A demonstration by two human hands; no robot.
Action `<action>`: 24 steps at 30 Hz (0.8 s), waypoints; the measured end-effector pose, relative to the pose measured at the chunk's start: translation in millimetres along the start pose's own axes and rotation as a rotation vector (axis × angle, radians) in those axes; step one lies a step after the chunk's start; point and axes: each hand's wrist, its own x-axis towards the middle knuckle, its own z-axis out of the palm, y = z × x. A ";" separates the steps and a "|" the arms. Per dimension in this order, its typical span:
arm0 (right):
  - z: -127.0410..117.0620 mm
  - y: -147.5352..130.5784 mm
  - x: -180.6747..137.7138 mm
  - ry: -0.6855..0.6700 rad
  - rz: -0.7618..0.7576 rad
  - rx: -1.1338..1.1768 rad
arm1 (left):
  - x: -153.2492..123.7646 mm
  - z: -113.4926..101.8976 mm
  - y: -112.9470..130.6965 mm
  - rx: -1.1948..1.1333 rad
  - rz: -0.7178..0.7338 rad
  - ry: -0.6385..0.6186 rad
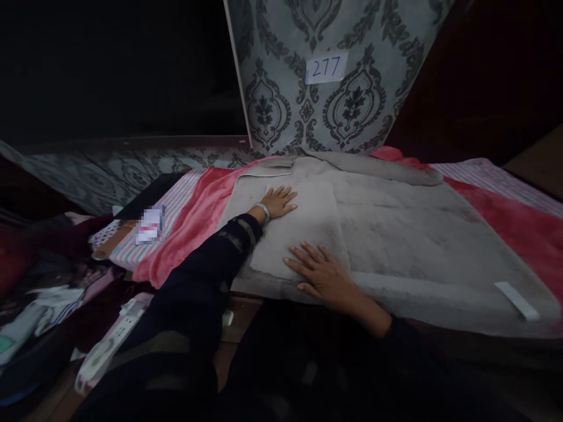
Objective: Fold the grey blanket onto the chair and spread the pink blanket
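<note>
A grey fleecy garment (pixel 396 228) lies spread over a pink blanket (pixel 193 228) on a table. One part of it is folded over at the left. My left hand (pixel 279 202) lies flat on that folded part, fingers stretched out, a silver bangle on the wrist. Nearer to me, my right hand (pixel 319 272) presses flat on the fold's near edge with its fingers spread. Neither hand holds anything. A white label (pixel 516 300) sticks out of the garment at the near right.
A patterned grey panel (pixel 334 111) with a paper tag reading 277 stands behind the table. Striped cloth (pixel 497 176) shows under the pink blanket. A white power strip (pixel 109 346) and a heap of clothes (pixel 39 305) lie at the lower left.
</note>
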 end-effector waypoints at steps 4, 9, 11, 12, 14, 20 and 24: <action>-26.4 21.8 -6.7 -0.053 -0.039 0.219 | -56.0 6.4 13.1 -0.028 0.017 -0.017; -60.8 53.1 33.2 0.048 0.015 0.211 | -155.1 33.4 49.7 -0.083 0.107 0.107; -61.4 56.1 63.1 -0.003 -0.035 0.145 | -181.7 47.3 66.0 -0.083 0.049 0.197; -58.7 56.1 78.5 -0.039 -0.057 0.112 | -190.7 54.9 73.3 -0.077 0.010 0.253; -49.5 55.8 106.7 -0.114 -0.088 0.047 | -201.3 70.8 85.6 -0.062 -0.065 0.375; -27.9 73.2 161.2 -0.162 -0.183 -0.085 | -206.6 109.5 103.1 -0.039 -0.147 0.705; -29.0 93.9 199.2 -0.146 -0.128 -0.109 | -206.1 118.7 102.2 -0.061 -0.128 0.849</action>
